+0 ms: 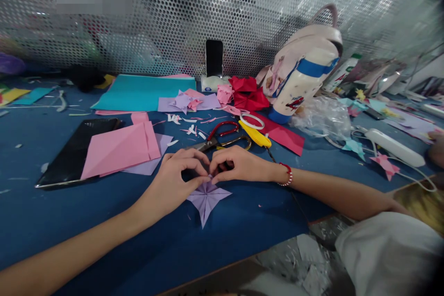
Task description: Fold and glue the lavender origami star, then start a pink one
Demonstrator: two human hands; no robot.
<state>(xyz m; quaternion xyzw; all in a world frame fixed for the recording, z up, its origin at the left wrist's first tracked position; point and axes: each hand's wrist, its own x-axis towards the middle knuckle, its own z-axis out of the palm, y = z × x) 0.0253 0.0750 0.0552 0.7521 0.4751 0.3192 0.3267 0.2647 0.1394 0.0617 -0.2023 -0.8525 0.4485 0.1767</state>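
Observation:
A lilac folded paper star (206,198) with creased points lies near the front of the blue table. My left hand (183,169) pinches its far edge between thumb and fingers. Right beside it, my right hand (233,165) is closed on the same far part, fingertips nearly touching those of the left. The pinched point itself is hidden by my fingers. Just beyond my hands lie red-handled scissors (225,136), partly covered, and a yellow craft knife (255,135). Pink paper squares (121,148) rest to the left of my left hand.
A black tablet (69,162) lies under the pink paper. Turquoise sheets (145,92), a red folded flower (249,95) and paper scraps are farther back. A phone (214,58) leans on the perforated metal screen. A bottle (298,88), backpack (312,37) and power strip (395,147) stand right.

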